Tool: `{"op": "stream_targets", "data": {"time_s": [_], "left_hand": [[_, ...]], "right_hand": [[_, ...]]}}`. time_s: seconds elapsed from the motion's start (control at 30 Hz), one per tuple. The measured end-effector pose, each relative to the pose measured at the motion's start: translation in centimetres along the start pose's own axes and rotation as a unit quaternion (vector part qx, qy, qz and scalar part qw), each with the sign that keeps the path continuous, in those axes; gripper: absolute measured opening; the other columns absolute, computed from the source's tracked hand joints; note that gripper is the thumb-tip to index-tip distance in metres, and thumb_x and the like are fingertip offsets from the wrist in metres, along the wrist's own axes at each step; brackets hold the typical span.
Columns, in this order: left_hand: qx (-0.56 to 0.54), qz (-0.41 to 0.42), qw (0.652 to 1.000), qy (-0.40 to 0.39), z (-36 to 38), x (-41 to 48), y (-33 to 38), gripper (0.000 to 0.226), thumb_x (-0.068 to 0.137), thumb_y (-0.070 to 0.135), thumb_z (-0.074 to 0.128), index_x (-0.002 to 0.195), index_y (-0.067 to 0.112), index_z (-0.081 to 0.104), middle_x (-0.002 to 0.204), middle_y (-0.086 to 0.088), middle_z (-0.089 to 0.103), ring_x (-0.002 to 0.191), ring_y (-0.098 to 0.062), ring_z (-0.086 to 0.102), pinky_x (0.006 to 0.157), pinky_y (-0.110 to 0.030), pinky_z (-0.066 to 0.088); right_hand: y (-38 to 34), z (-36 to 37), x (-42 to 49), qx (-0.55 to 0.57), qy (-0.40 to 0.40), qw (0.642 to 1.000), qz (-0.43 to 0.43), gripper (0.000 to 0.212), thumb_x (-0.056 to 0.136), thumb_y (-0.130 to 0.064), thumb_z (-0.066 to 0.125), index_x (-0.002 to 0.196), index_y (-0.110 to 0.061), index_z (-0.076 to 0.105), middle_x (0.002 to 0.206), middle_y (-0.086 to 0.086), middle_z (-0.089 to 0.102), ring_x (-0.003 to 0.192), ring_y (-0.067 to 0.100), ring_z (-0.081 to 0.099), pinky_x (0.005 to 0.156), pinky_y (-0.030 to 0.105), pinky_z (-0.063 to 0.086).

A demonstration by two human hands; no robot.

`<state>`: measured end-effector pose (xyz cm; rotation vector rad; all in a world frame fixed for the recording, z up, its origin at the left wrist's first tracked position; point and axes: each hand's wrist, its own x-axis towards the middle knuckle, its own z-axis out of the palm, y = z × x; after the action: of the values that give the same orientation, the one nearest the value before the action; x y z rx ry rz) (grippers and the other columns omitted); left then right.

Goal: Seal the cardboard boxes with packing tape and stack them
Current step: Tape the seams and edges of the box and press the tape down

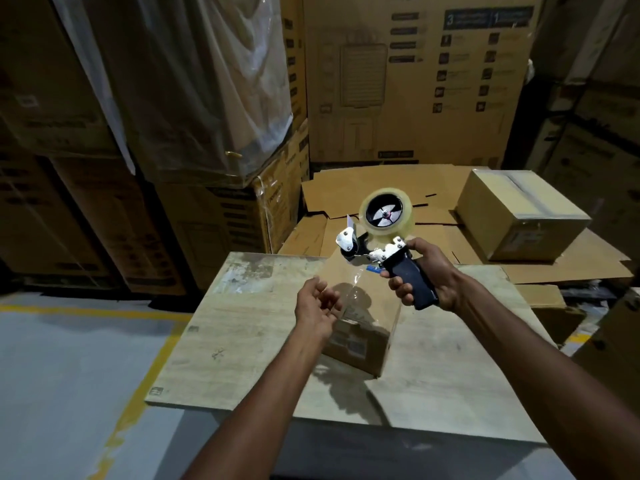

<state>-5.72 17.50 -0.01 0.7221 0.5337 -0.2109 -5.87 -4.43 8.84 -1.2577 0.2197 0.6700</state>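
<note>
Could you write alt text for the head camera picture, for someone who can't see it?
A person's right hand grips a tape dispenser above a cardboard box on a wooden table, while the left hand meets a strip of clear tape drawn from it. Large stacked cartons stand behind.

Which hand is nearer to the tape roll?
Right. The right hand holds the dispenser grip just below the tape roll; the left hand is lower left, over the box.
</note>
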Motion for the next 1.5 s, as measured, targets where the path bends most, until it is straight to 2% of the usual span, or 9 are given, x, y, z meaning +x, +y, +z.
{"op": "stream_targets", "data": {"time_s": [0.13,0.27,0.4,0.53,0.73,0.83,0.97,1.17,1.5], "left_hand": [[0.104,-0.112,0.988,0.018,-0.9,1.3,3.8,0.037,0.094,0.045,0.061,0.087,0.008,0.061,0.068,-0.006,0.055,0.065,-0.022,0.053,0.061,-0.03,0.043],[0.172,-0.187,0.966,-0.046,-0.9,2.2,6.4,0.07,0.087,0.066,0.06,0.104,-0.001,0.067,0.093,-0.018,0.07,0.085,-0.032,0.066,0.067,-0.032,0.048],[0.187,-0.207,0.956,-0.094,-0.5,2.5,7.9,0.057,0.086,0.052,0.071,0.096,-0.004,0.07,0.085,-0.017,0.072,0.071,-0.027,0.07,0.057,-0.027,0.052],[0.21,-0.177,0.956,-0.1,-0.6,2.7,8.9,0.019,0.095,0.021,0.064,0.086,0.004,0.067,0.068,-0.007,0.067,0.049,-0.014,0.062,0.045,-0.018,0.046],[0.266,-0.067,0.96,-0.064,-1.2,4.0,10.4,0.029,0.104,0.003,0.041,0.084,0.005,0.062,0.059,-0.007,0.06,0.04,-0.01,0.056,0.035,-0.015,0.04],[0.346,-0.023,0.936,-0.061,-1.7,4.7,10.9,0.037,0.1,-0.005,0.033,0.08,0.007,0.061,0.061,-0.004,0.054,0.037,-0.007,0.05,0.034,-0.013,0.034],[0.437,0.014,0.897,-0.055,-2.6,6.1,11.1,0.035,0.099,-0.002,0.043,0.071,0.006,0.062,0.05,-0.001,0.054,0.032,-0.005,0.04,0.033,-0.014,0.03],[0.446,0.074,0.892,-0.011,-6.2,9.9,12.3,0.016,0.096,0.013,0.07,0.086,0.0,0.071,0.068,-0.008,0.063,0.048,-0.01,0.05,0.043,-0.018,0.04],[0.524,0.104,0.843,-0.062,-9.8,13.8,8.3,0.026,0.096,0.018,0.071,0.075,0.003,0.069,0.063,-0.006,0.066,0.05,-0.015,0.051,0.048,-0.024,0.035]], "right_hand": [[-1.1,2.1,0.5,-0.037,0.006,0.999,-0.012,0.062,0.093,-0.057,0.038,0.097,0.0,0.061,0.072,0.008,0.047,0.053,0.017,0.039,0.045,0.027,0.036],[-1.7,3.5,1.1,-0.058,0.012,0.998,-0.022,0.064,0.093,-0.058,0.039,0.101,0.002,0.06,0.072,0.008,0.047,0.053,0.017,0.038,0.046,0.028,0.035],[-2.0,4.2,1.7,-0.089,0.022,0.995,-0.03,0.068,0.094,-0.062,0.041,0.105,0.002,0.06,0.074,0.009,0.049,0.056,0.019,0.039,0.048,0.03,0.036],[-1.6,4.6,2.2,-0.116,0.025,0.992,-0.04,0.07,0.095,-0.062,0.042,0.108,0.004,0.06,0.075,0.01,0.05,0.056,0.02,0.04,0.05,0.032,0.037],[0.0,4.1,3.3,-0.155,-0.004,0.987,-0.043,0.078,0.097,-0.067,0.042,0.112,0.007,0.063,0.078,0.013,0.051,0.058,0.022,0.043,0.054,0.034,0.04],[1.1,4.1,3.8,-0.164,-0.017,0.985,-0.042,0.076,0.099,-0.067,0.041,0.111,0.005,0.063,0.079,0.014,0.052,0.059,0.023,0.045,0.055,0.034,0.042],[2.6,4.5,4.6,-0.175,-0.019,0.983,-0.045,0.072,0.099,-0.066,0.041,0.107,0.003,0.061,0.08,0.014,0.053,0.059,0.022,0.046,0.056,0.033,0.042],[3.4,2.4,4.9,-0.216,-0.002,0.975,-0.04,0.075,0.098,-0.068,0.039,0.101,0.003,0.063,0.079,0.014,0.054,0.058,0.023,0.046,0.057,0.033,0.043],[5.6,0.7,6.1,-0.324,0.068,0.943,-0.01,0.071,0.098,-0.067,0.041,0.096,0.0,0.066,0.08,0.019,0.064,0.061,0.025,0.054,0.057,0.03,0.047]]}}
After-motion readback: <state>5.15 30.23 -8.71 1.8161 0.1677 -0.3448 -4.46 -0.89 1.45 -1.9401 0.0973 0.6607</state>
